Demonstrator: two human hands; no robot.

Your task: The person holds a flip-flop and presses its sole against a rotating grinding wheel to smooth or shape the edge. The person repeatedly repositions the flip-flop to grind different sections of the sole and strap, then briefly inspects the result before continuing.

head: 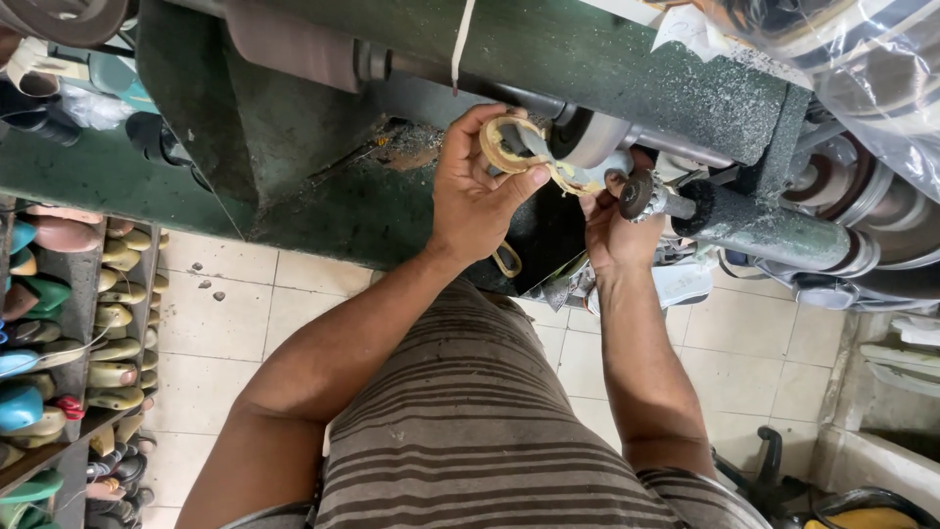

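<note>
My left hand [477, 191] grips a tan, ring-shaped shoe piece [514, 147] and holds it against a grey spinning wheel [587, 137] on a green finishing machine [294, 118]. My right hand [612, 230] holds the other end of the same piece from below, just under the wheel. Next to my right fingers on the shaft is a small dark round brush head [638, 196]. Part of the piece is hidden behind the wheel and my fingers.
A rack of shoe lasts [59, 333] in several colours stands at the left. Pale floor tiles [225, 323] lie below. More wheels and a clear plastic sheet [862, 78] are at the right, with a dark object [774, 470] on the floor.
</note>
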